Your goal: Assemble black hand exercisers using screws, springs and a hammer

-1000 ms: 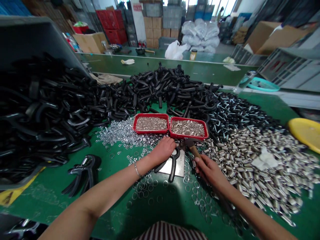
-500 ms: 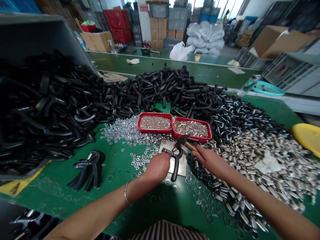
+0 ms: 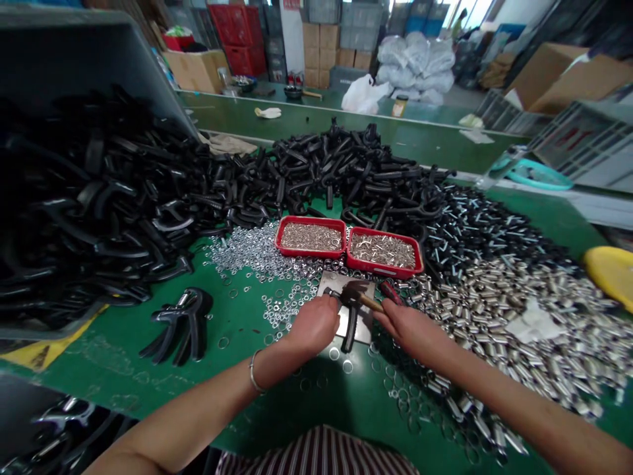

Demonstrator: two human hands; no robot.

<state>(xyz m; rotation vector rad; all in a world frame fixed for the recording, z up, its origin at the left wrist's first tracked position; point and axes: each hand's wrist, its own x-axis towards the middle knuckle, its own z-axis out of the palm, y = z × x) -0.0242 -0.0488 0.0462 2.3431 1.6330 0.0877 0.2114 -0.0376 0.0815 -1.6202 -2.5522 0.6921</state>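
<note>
My right hand (image 3: pixel 406 324) is wrapped round the wooden handle of a hammer (image 3: pixel 370 303). Its blurred head hangs over a black hand-grip handle (image 3: pixel 351 328) lying on a small metal plate (image 3: pixel 365 326). My left hand (image 3: pixel 316 322) is closed on that handle's left end, and the fingers hide what exactly is pinched there. The hammer head covers the handle's curved top, so I cannot tell whether they touch. Past my right hand a red-handled tool (image 3: pixel 392 292) shows in part. At the left stands an assembled black hand grip with a spring (image 3: pixel 180 324).
Two red trays (image 3: pixel 310 253) of small metal pins sit behind the plate. Black handles (image 3: pixel 341 165) are heaped at the back and left, with a grey crate (image 3: pixel 143 72). Nuts (image 3: pixel 247 254) lie left; springs (image 3: pixel 459 310) and black parts with bolts (image 3: pixel 475 227) lie right.
The hammer head has moved onto the top of the black handle, covering it. My left hand keeps its hold. The whole view has shifted slightly.
</note>
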